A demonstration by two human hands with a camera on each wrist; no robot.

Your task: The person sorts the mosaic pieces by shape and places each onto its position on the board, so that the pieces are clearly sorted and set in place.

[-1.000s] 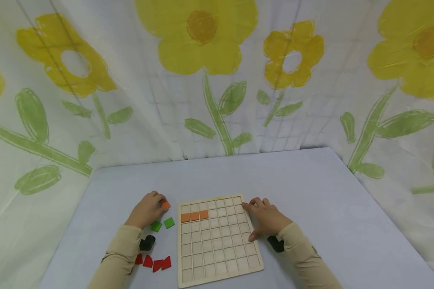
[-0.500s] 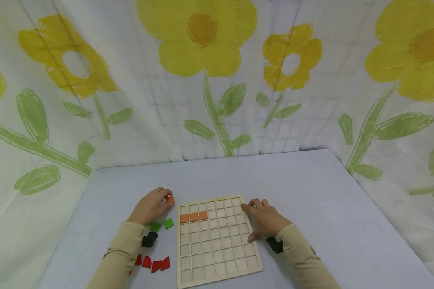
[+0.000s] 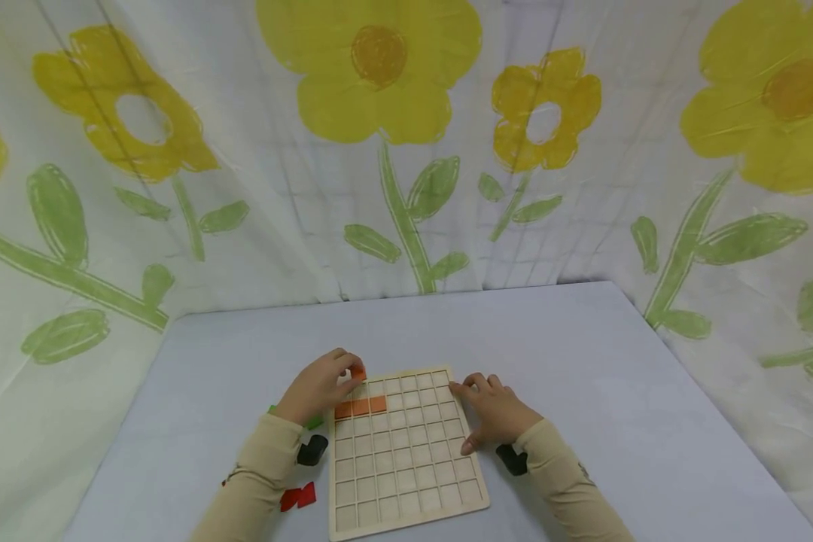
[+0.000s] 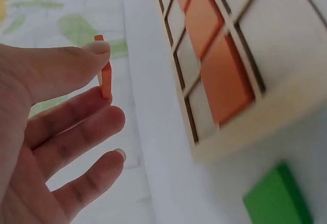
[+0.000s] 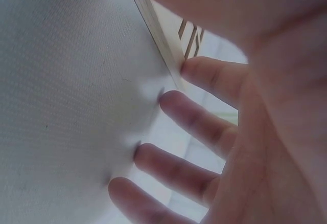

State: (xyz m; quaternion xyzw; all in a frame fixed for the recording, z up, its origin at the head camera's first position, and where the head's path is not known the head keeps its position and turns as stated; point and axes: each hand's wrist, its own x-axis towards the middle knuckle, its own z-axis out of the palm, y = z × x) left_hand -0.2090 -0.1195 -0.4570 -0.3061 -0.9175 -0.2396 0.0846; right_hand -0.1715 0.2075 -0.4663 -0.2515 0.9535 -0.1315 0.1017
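Between thumb and index finger, my left hand (image 3: 317,388) pinches a small orange tile (image 4: 106,81); the other fingers are loosely bent. In the head view this hand is over the upper left corner of a wooden grid board (image 3: 405,480). Three orange tiles (image 3: 360,407) sit side by side in the second row from the far edge, starting at the left. My right hand (image 3: 497,412) lies along the board's right side with fingers spread. Its index fingertip touches the board edge in the right wrist view, while the other fingertips are on the table.
Left of the board lie green tiles (image 3: 314,422), partly covered by the left arm in the head view. Red pieces (image 3: 306,494) lie nearer the front, some hidden by the sleeve. A white curtain with painted flowers (image 3: 379,56) hangs behind the white table (image 3: 528,331).
My left hand has carried the orange tile rightward from the table beside the board to over its upper left corner. The right hand has stayed at the board's right side.
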